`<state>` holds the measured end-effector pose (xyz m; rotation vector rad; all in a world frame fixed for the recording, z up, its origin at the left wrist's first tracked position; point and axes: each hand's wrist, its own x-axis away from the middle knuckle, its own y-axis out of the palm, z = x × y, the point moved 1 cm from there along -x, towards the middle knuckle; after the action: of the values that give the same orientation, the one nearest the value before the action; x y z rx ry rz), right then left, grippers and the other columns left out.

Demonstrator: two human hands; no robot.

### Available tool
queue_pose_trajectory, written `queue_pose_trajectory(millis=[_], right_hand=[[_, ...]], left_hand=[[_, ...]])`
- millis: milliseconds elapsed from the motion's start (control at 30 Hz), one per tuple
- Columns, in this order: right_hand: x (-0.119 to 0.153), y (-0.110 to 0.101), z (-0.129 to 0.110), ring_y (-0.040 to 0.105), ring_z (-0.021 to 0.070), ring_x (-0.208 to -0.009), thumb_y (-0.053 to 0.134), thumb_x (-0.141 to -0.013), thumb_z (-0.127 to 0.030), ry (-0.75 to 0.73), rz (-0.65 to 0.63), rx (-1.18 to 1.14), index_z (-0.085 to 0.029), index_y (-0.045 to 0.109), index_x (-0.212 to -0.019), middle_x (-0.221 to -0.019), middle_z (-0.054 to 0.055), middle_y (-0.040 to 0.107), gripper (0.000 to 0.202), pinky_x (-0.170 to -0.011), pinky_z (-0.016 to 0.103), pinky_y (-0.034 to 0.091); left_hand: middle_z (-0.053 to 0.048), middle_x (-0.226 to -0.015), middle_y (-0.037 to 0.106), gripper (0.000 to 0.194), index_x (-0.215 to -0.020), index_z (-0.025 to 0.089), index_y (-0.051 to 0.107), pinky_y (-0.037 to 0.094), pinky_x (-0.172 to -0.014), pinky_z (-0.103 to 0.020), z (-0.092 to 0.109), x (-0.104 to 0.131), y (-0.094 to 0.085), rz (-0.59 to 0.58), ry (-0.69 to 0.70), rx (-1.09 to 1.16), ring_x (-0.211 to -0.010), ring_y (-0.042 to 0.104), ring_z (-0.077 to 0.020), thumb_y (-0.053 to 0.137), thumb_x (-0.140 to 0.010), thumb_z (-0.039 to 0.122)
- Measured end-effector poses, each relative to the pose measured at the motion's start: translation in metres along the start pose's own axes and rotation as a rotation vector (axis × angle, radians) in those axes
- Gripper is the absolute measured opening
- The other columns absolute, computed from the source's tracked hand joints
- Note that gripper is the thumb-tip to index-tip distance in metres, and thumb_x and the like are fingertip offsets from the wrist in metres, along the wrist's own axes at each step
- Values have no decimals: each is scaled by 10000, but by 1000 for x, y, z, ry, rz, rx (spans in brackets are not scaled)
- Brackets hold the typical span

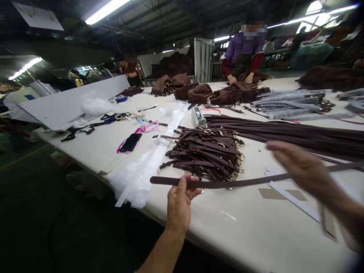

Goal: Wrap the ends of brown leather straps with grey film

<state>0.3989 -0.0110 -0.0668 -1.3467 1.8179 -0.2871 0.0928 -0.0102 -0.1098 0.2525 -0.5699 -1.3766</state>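
Note:
A long dark brown leather strap (239, 184) stretches across the front of the table, above its surface. My left hand (181, 199) pinches it near its rounded left end, thumb on the near side and fingers behind. At the right, my right hand (298, 167) is slightly blurred, its fingers stretched out to the left, and the strap runs past behind it. Just beyond the held strap lies a heap of short brown straps with gold metal clasps (204, 151). Several long brown straps (284, 132) lie side by side to the right.
A grey tape dispenser (198, 117) stands behind the heap. White plastic wrap (136, 176), a black phone (131, 143) and cardboard strips (281, 194) lie on the white table (227, 235). Plastic-wrapped straps (290, 104) are farther back. Across the table, a person (243, 53) handles brown bags (199, 93).

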Motion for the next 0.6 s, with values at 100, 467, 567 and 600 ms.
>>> queue_pose_trajectory(millis=[100,467,567,600], right_hand=[[15,77,-79,486,230,-1182,421,-923,-308,-253,-313,-178,-190,495,-1249,-1271,115,534,355,-976,379,420],[48,85,-109,560,143,-710,440,-911,-240,-262,-493,-577,-240,569,-956,-784,23,608,136,-647,249,433],[57,89,-98,534,134,-660,442,-910,-249,-178,-475,-539,-238,581,-932,-729,12,585,142,-606,246,392],[59,92,-96,532,132,-654,442,-911,-258,-152,-474,-545,-234,589,-920,-719,11,584,150,-602,244,385]], left_hand=[[-86,-872,701,334,-960,124,653,558,-688,-279,-27,23,25,-104,33,-77,-796,660,-188,590,-809,415],[-80,-977,668,215,-984,178,633,521,-793,-328,1,-34,-8,-407,719,-1170,-920,614,-192,447,-893,238],[-93,-1023,645,193,-998,159,618,471,-865,-382,4,-80,8,-358,820,-1369,-984,566,-209,499,-872,244],[-92,-1010,647,183,-983,162,626,458,-872,-404,1,-93,16,-403,820,-1409,-981,557,-224,560,-837,250]])
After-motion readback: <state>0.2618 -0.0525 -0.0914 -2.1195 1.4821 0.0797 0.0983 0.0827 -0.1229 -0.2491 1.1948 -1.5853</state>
